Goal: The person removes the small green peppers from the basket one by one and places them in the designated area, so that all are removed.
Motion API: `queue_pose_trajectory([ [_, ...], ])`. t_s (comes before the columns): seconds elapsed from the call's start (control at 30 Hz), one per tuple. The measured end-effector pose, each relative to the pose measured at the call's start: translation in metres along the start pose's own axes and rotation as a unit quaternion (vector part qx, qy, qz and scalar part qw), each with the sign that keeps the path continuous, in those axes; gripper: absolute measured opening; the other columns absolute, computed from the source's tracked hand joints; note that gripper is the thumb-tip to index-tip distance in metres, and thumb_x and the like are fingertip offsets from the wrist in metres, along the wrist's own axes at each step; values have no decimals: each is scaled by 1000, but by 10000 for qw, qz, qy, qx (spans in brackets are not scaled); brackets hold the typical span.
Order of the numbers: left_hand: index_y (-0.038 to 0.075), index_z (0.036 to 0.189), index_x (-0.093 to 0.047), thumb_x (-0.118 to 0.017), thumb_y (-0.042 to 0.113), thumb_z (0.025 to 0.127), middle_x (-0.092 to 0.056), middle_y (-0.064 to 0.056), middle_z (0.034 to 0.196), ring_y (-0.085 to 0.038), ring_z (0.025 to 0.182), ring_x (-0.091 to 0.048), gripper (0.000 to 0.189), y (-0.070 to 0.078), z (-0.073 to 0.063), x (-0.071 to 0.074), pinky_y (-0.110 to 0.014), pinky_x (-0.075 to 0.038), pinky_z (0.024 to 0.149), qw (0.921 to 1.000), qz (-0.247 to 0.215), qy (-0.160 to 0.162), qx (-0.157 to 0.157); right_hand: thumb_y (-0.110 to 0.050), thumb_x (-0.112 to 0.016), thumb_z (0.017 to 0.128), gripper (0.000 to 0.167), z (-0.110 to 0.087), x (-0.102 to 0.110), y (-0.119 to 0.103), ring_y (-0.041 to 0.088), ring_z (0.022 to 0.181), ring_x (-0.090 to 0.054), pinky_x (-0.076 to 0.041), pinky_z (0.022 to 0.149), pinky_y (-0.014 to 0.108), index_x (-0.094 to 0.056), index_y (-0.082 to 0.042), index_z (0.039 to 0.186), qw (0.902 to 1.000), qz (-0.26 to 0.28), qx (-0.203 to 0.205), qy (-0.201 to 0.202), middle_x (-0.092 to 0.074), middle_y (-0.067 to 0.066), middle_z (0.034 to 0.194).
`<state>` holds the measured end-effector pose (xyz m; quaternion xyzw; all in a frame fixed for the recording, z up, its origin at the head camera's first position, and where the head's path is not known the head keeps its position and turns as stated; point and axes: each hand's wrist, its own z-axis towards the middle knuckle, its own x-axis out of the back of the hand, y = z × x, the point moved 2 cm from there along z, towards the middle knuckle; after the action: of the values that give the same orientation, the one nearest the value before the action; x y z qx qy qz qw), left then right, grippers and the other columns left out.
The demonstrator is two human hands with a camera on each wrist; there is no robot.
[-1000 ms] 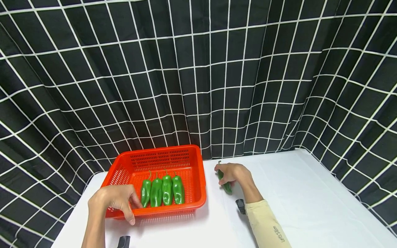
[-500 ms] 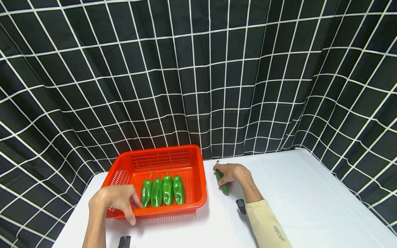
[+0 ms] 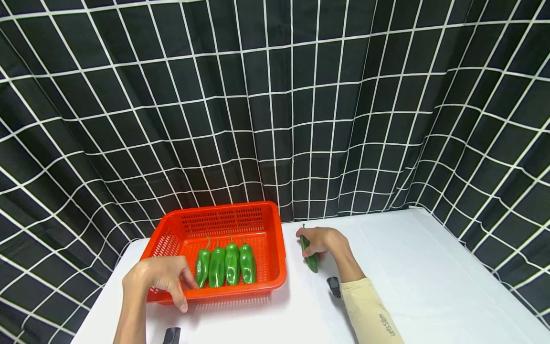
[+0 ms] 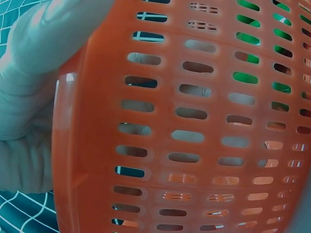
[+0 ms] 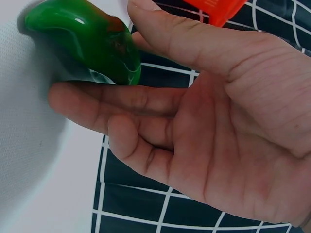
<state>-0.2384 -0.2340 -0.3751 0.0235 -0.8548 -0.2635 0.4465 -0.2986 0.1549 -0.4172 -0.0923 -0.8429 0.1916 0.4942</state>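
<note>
In the head view, my left hand (image 3: 161,277) grips the near left rim of a red plastic basket (image 3: 278,258), thumb outside and fingers reaching inside. The left wrist view shows the slotted basket wall (image 4: 160,116) close up, with part of the hand (image 4: 43,63) over the rim. Several green peppers (image 3: 232,263) lie side by side in the basket, stems toward the back. To the basket's right, my right hand (image 3: 322,240) holds another green pepper (image 3: 311,263) at the white tabletop. In the right wrist view, thumb and forefinger are about this pepper (image 5: 92,41); the other fingers are bent beneath it.
A white cloth (image 3: 429,277) covers the table, extending right of the right hand. Behind and on both sides hangs a black curtain (image 3: 275,110) with a white grid. Dark wrist-camera parts (image 3: 333,285) show beside the forearms.
The pepper in my right hand has turned slightly, its lower end shifting left and toward me. My left hand and the basket have stayed in place.
</note>
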Motion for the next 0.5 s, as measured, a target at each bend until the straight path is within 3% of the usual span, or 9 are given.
queue_pose_trajectory([
  [0.37, 19, 94, -85, -90, 2, 59, -80, 3, 92, -15, 91, -57, 39, 1, 0, 0, -33, -50, 81, 9998, 5, 44, 199, -18, -79, 91, 61, 0, 1, 1, 23, 78, -73, -50, 78, 36, -54, -24, 147, 9997, -164, -28, 150, -64, 5, 112],
  [0.5, 19, 94, -85, -89, 3, 59, -80, 3, 91, -14, 90, -58, 39, 1, 0, 1, -32, -50, 79, 9999, 22, 21, 122, -18, -79, 91, 60, 0, 2, 1, 22, 83, -71, -50, 78, 34, -55, -24, 146, 9994, -230, -34, 260, -65, 5, 114],
])
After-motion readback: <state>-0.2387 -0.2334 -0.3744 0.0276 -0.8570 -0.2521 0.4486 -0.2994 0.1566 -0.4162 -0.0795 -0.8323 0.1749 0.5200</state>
